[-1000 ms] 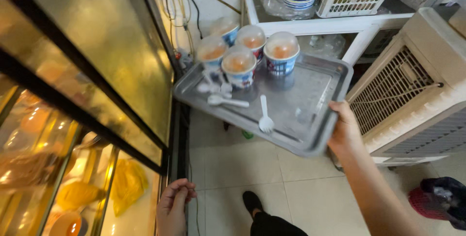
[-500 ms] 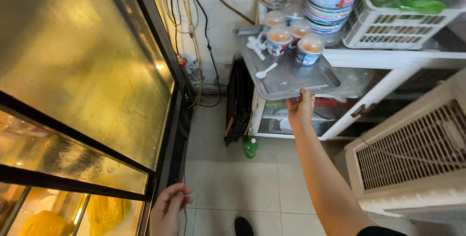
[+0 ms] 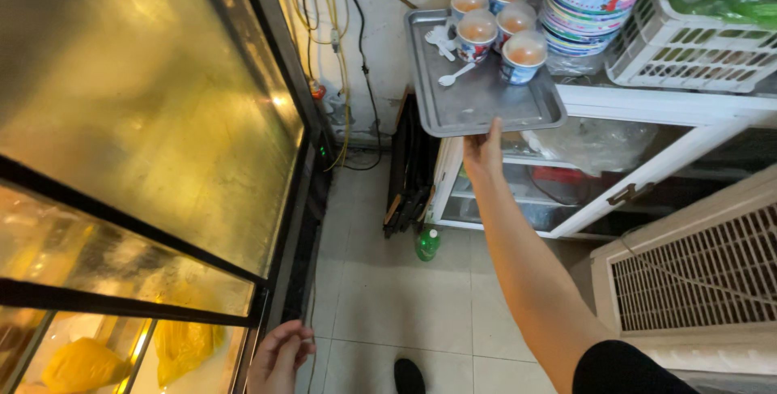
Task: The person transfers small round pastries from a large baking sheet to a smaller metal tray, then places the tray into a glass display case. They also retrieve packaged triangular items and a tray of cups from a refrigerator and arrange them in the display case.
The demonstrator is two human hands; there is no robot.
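My right hand (image 3: 483,149) grips the near edge of a metal tray (image 3: 486,102) that rests on a white cabinet top at arm's length. Several paper cups with clear dome lids (image 3: 502,34) stand at the tray's far end. White plastic spoons (image 3: 453,76) lie beside the cups. My left hand (image 3: 279,357) hangs low at the bottom of the view, fingers loosely apart and holding nothing, beside the corner of a glass display case (image 3: 137,143).
A stack of patterned paper bowls (image 3: 587,1) and a white plastic basket (image 3: 696,46) sit on the cabinet top (image 3: 672,102). A green bottle (image 3: 427,244) stands on the tiled floor. A louvred cooler (image 3: 696,272) is at right. Cables (image 3: 340,78) run down the wall.
The tray has gone further away onto the cabinet top, my right arm stretching out with it. My left hand stays low by the display case.
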